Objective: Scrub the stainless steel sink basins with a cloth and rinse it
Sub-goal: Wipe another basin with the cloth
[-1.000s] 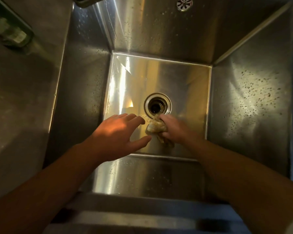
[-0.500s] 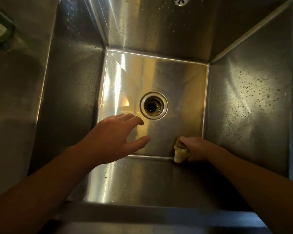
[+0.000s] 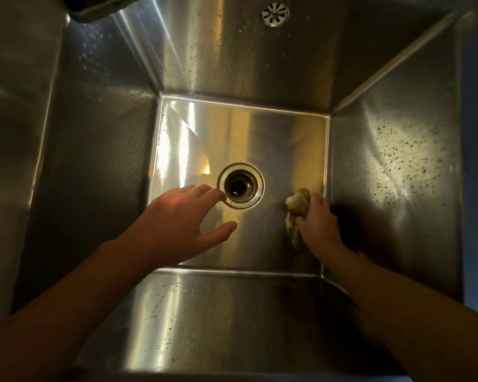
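The deep square stainless steel sink basin (image 3: 398, 175) has droplet-speckled walls. The left hand (image 3: 177, 227) is spread and relaxed, holding nothing, its fingertips beside the round metal drain (image 3: 240, 186). The right hand (image 3: 318, 221) grips the crumpled beige cloth (image 3: 297, 205) on the floor by the right wall.

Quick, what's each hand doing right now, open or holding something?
Left hand: open, fingers spread, holding nothing, beside the drain.
Right hand: fingers curled round the cloth, on the basin floor.
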